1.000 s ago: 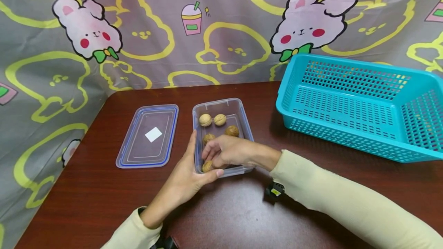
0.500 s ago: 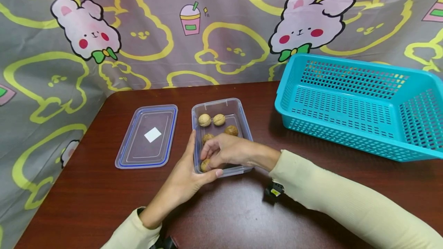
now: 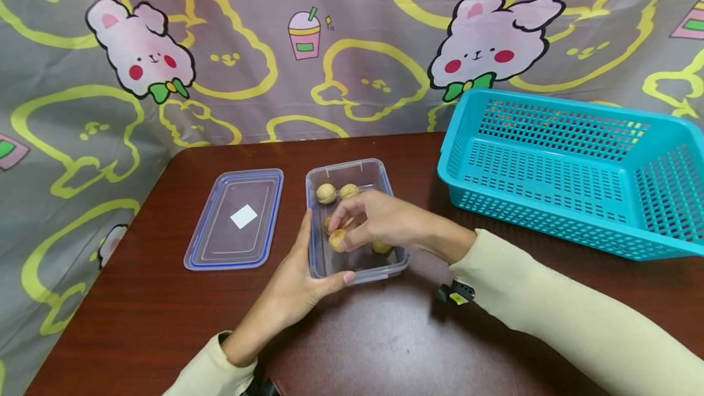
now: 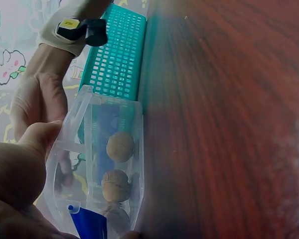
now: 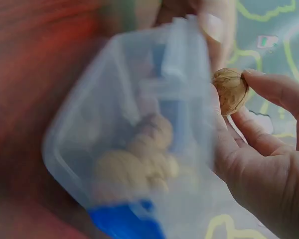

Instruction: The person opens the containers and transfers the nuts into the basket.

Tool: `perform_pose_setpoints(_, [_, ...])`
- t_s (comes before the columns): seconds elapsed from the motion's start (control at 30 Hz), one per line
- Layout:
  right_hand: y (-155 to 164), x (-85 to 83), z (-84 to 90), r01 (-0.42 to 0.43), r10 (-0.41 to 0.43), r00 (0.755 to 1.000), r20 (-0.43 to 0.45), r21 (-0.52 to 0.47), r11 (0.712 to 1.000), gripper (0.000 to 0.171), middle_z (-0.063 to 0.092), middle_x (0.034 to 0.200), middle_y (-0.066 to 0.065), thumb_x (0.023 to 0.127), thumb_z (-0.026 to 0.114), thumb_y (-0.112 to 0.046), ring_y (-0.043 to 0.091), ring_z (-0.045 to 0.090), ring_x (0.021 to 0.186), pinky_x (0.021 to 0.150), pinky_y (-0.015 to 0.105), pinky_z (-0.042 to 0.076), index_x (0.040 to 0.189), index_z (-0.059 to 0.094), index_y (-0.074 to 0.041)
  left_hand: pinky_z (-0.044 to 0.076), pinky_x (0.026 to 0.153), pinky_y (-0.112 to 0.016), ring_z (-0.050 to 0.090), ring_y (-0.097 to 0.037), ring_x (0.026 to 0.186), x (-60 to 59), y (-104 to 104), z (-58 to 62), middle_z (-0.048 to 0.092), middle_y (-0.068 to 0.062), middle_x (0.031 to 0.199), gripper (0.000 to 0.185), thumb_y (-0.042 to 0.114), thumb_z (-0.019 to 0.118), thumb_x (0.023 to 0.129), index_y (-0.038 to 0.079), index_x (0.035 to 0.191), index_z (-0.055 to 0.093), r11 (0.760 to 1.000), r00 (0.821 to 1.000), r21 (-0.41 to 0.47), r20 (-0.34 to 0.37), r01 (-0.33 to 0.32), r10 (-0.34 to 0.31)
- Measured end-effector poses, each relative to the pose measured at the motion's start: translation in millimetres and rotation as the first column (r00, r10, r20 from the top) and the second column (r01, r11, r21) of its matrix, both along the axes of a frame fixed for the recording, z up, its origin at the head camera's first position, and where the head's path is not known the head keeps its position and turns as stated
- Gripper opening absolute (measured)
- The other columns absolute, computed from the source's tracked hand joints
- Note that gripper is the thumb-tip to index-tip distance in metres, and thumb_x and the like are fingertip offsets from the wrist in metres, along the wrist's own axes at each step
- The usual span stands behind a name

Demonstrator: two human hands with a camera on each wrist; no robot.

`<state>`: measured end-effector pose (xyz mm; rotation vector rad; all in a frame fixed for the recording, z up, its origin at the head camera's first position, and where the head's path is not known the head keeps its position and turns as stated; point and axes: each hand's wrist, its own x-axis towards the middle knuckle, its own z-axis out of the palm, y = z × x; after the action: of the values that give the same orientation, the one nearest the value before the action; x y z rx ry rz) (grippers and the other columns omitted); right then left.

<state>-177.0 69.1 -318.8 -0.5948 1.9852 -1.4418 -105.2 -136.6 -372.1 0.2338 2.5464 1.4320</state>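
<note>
A walnut (image 3: 337, 239) is pinched between the fingertips of the right hand (image 3: 379, 225) and is held just above the clear box (image 3: 385, 183), over its 9 o'clock side. In the right wrist view the same walnut (image 5: 230, 90) is seen gripped by thumb and fingers, clear of the box rim. The box is steadied by the left hand (image 3: 297, 280), whose fingers lie straight along the 9 o'clock wall while the thumb presses the 6 o'clock corner; nothing is clenched there. Other walnuts (image 3: 326, 193) lie in the box toward 12 o'clock, and two more are seen through the wall in the left wrist view (image 4: 120, 146). The lid (image 3: 236, 217) lies flat at 9 o'clock of the box, just beside it. The blue basket (image 3: 555, 200) stands at 2 o'clock, well apart.

For the lift to go well, the pinch is best kept on the widest part of the round, hard shell, since it could slip if held near an end. The nut is best raised straight over the rim before any sideways travel, and the box should be kept pressed down so that it is not dragged along.
</note>
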Motion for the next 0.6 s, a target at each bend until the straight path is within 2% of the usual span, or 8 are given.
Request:
perform_pose_setpoints(0.13, [16.2, -4.9, 16.2, 0.038, -0.031, 0.995, -0.095, 0.064, 0.997, 0.026, 0.074, 0.116, 0.007, 0.09, 0.076, -0.007, 0.022, 0.068, 0.106, 0.094, 0.036, 0.058, 0.115, 0.073, -0.006, 0.03, 0.126, -0.057, 0.04, -0.035, 0.151, 0.1, 0.1, 1.3, 0.022, -0.017, 0.173, 0.129, 0.037, 0.089, 0.084, 0.022, 0.17, -0.007, 0.999, 0.999, -0.038, 0.026, -0.024, 0.025])
perform_pose_setpoints(0.3, [38.5, -10.4, 37.4, 0.128, -0.118, 0.984, -0.137, 0.068, 0.989, 0.027, 0.07, 0.13, 0.006, 0.089, 0.077, -0.011, 0.028, 0.061, 0.124, 0.109, 0.051, 0.049, 0.116, 0.074, -0.01, 0.025, 0.127, -0.06, 0.028, -0.037, 0.156, 0.8, 0.1, 2.9, 0.014, -0.017, 0.175, 0.13, 0.042, 0.088, 0.084, 0.023, 0.17, -0.008, 0.997, 0.999, -0.074, 0.031, -0.032, 0.034])
perform_pose_setpoints(0.4, [52.1, -15.6, 48.6, 0.185, -0.178, 0.974, -0.137, 0.043, 0.982, 0.027, 0.071, 0.128, 0.008, 0.092, 0.077, -0.012, 0.029, 0.059, 0.124, 0.109, 0.048, 0.05, 0.118, 0.073, -0.008, 0.025, 0.127, -0.059, 0.027, -0.038, 0.157, 1.6, 0.1, 3.1, 0.013, -0.017, 0.175, 0.13, 0.043, 0.088, 0.084, 0.022, 0.17, -0.008, 0.996, 0.999, -0.079, 0.028, -0.034, 0.036])
perform_pose_setpoints(0.6, [87.0, -31.4, 70.2, 0.299, -0.301, 0.944, -0.133, -0.035, 0.954, 0.028, 0.073, 0.118, 0.009, 0.095, 0.076, -0.011, 0.027, 0.065, 0.109, 0.095, 0.032, 0.058, 0.122, 0.072, -0.005, 0.025, 0.126, -0.059, 0.028, -0.039, 0.156, 2.5, 0.2, 3.3, 0.014, -0.018, 0.175, 0.131, 0.043, 0.089, 0.083, 0.024, 0.169, -0.008, 0.996, 0.999, -0.083, 0.023, -0.036, 0.038])
